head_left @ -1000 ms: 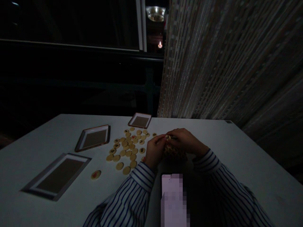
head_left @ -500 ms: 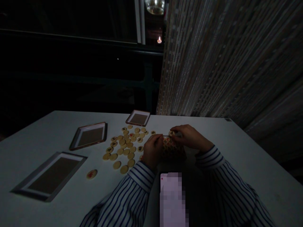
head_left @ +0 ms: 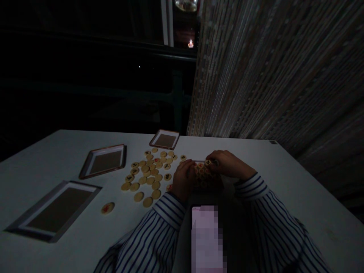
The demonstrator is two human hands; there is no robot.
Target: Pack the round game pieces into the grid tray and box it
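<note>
Between my hands stands a small box (head_left: 205, 183) with several round xiangqi pieces in it, some with red marks. My left hand (head_left: 184, 178) is closed on the box's left side, its thumb and fingers at the upper left corner. My right hand (head_left: 229, 163) pinches a xiangqi piece (head_left: 208, 162) with a black character, at the box's far right edge. Many more round wooden pieces (head_left: 145, 169) lie loose to the left of my left hand, most blank side up. One red-marked piece (head_left: 107, 208) lies apart, nearer to me.
Three shallow rectangular trays or lids, a large one (head_left: 54, 241), a middle one (head_left: 82, 176) and a small one (head_left: 178, 136), lie along the left and back of the white table (head_left: 284, 182). A lit phone (head_left: 206, 239) is below my hands. A string curtain (head_left: 256, 68) hangs behind.
My right hand has brought the black-marked piece slightly down to the box's edge. My left hand stays at the box. The whole view has shifted a little.
</note>
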